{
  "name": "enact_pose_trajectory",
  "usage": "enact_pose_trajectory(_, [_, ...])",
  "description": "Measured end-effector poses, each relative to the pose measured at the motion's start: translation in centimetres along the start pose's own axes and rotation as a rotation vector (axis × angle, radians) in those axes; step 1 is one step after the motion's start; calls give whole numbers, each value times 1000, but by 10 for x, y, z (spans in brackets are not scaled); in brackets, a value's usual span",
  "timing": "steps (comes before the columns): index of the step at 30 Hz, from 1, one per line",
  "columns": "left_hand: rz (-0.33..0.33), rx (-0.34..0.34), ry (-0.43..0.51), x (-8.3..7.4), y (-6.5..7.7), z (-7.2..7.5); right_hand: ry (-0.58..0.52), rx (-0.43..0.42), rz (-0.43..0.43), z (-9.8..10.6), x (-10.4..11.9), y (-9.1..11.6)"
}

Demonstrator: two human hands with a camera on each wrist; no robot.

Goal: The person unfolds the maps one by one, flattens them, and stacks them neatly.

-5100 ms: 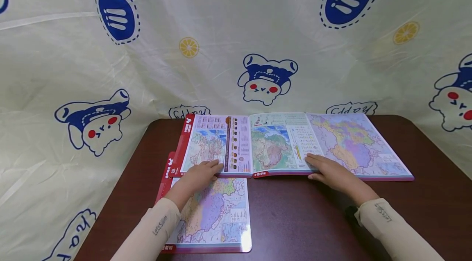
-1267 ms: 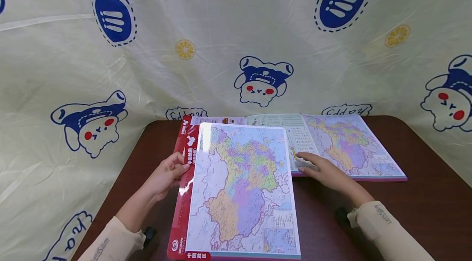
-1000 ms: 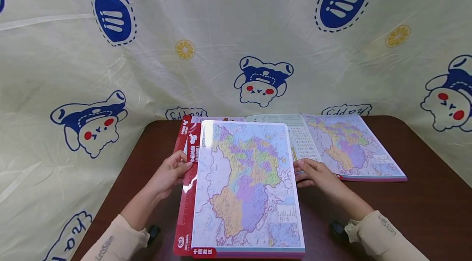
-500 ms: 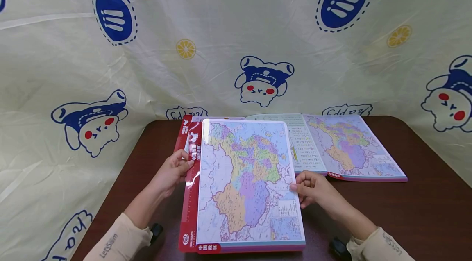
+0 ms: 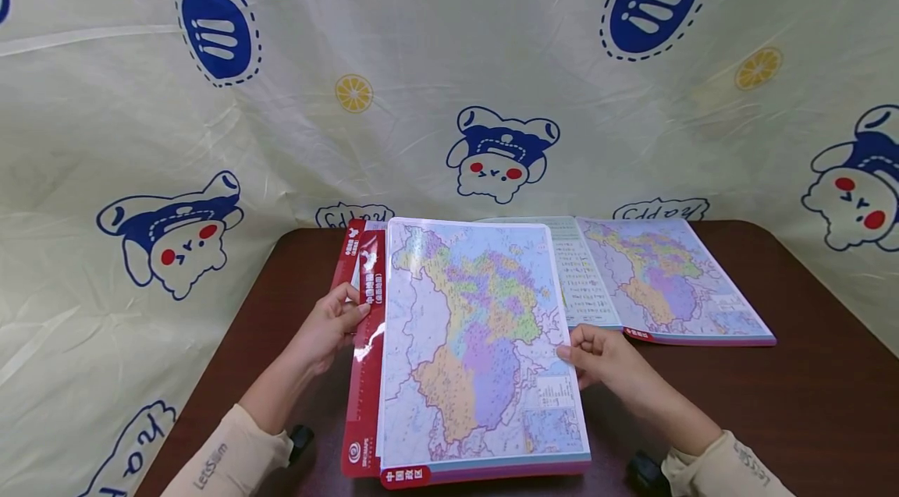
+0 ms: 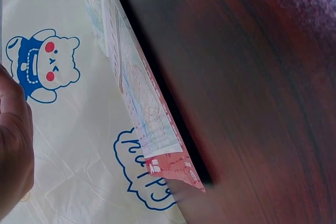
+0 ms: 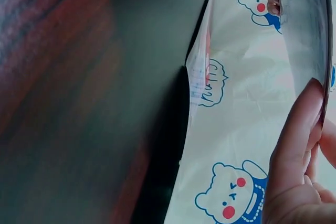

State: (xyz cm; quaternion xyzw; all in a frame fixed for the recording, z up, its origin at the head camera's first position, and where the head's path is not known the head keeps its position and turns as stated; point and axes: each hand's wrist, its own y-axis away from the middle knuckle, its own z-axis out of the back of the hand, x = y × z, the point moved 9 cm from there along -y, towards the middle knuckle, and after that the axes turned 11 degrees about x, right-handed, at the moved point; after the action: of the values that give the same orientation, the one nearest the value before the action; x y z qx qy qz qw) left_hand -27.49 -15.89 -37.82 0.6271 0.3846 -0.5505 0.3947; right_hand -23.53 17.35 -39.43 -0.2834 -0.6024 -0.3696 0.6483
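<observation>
A folded map [image 5: 477, 341] with a red strip along its left side is held raised above the table. My left hand [image 5: 328, 329] pinches the red strip, thumb on top. At the opposite edge, my right hand [image 5: 605, 360] pinches the map, its thumb on the printed face. In the right wrist view, fingers of the right hand [image 7: 296, 166] lie against the map's underside [image 7: 304, 35]. Behind, a second map [image 5: 667, 278] lies unfolded on the table, its left panels mostly covered by the held one. The left wrist view catches only part of the left hand [image 6: 14, 145].
The dark brown table [image 5: 709, 403] extends to both sides of the maps. A pale printed cloth [image 5: 393, 154] hangs directly behind its far edge. Dark devices sit at both wrists, the right wrist device [image 5: 646, 473] being the more visible.
Earlier the map lay flat at the front left; the left hand has raised it. The right hand has left the unfolded map and taken the held map's right edge. Its top panel has shifted slightly right.
</observation>
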Motion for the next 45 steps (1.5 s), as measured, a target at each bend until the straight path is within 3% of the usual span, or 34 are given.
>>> enact_pose_trajectory(15, [3, -35, 39, -3, -4, 5, -38, -50, 1, 20, 15, 0])
enact_pose_trajectory(27, [20, -110, -11, -7, 1, 31, 73, -180, 29, 58, 29, 13])
enact_pose_trajectory(35, [16, -157, -8, -7, 5, 56, 60, -268, 13, 102, 16, 29])
enact_pose_trajectory(40, [29, -230, -2, -3, 8, 75, 85, -362, -57, 142, -6, 45])
enact_pose_trajectory(45, [51, -285, -23, -2, 11, 91, 156, -454, -145, 166, -7, 65])
